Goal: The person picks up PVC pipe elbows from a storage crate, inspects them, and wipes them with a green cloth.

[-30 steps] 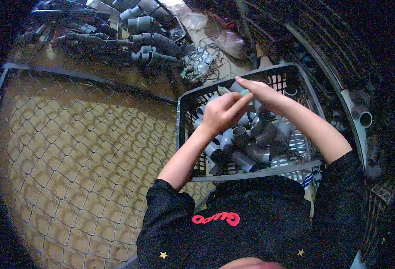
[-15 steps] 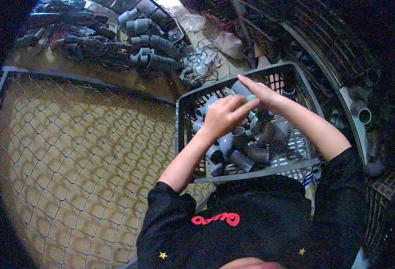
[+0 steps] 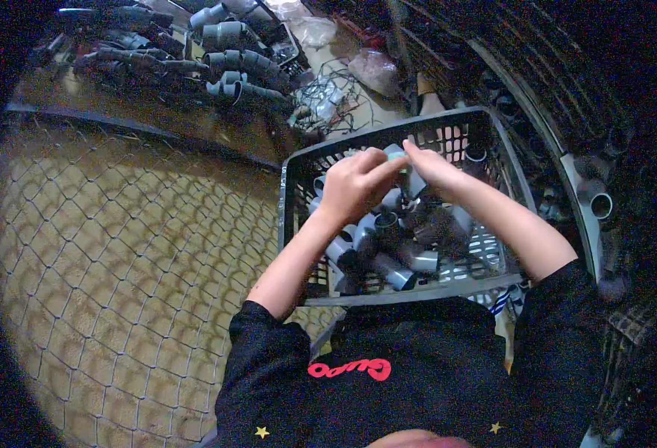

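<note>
Both my hands are above a dark plastic basket [image 3: 373, 299] holding several grey pipe fittings [image 3: 392, 271]. My left hand [image 3: 355, 183] is closed, with a small green object [image 3: 396, 156] at its fingertips. Its kind cannot be made out. My right hand [image 3: 434, 170] is just right of it, thumb side up, with its fingers partly hidden. A grey pipe fitting [image 3: 416, 181] shows between the hands, against the right palm. The right hand appears to grip it, and the green object is close to its edge.
Left of the basket, wire mesh [image 3: 127, 276] covers a tan surface. Stacked grey pipe fittings [image 3: 228, 60] are at the back left. Clear plastic bags [image 3: 373, 71] and thin dark strips [image 3: 336, 97] lie behind the basket. Dark racks [image 3: 537, 82] line the right side.
My left hand has moved slightly left with the green object, its fingers more curled. My right hand has tilted and drawn a little down and left. The view has shifted slightly.
</note>
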`<action>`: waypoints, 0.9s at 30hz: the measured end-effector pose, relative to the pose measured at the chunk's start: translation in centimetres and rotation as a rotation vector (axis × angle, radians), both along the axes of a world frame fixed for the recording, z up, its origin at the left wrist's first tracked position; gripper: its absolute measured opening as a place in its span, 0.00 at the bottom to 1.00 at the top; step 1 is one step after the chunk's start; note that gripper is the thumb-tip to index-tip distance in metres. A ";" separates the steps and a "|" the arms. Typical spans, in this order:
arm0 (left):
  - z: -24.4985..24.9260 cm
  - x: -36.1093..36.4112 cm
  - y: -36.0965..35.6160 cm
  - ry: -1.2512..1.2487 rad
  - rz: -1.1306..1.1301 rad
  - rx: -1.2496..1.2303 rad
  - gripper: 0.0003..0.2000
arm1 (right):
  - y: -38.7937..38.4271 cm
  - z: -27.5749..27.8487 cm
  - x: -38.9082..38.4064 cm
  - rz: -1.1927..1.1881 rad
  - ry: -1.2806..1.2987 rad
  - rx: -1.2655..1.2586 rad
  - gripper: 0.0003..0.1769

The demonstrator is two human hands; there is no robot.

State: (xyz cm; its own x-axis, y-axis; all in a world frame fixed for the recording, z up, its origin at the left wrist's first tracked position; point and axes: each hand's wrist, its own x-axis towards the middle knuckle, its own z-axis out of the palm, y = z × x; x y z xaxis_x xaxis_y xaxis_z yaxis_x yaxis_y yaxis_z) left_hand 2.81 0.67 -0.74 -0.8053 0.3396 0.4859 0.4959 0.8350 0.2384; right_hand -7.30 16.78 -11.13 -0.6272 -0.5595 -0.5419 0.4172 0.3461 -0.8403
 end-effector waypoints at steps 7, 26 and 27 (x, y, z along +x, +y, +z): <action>-0.1 0.4 0.3 -0.060 -0.088 0.056 0.22 | 0.2 6.1 1.6 -0.138 -0.321 -0.078 0.41; -2.0 -0.3 -1.6 -0.032 -0.186 0.060 0.20 | -0.1 7.2 1.8 -0.095 -0.094 0.027 0.42; -2.1 -0.1 -1.2 -0.019 -0.217 0.051 0.20 | -0.2 6.7 1.9 -0.091 -0.065 0.031 0.42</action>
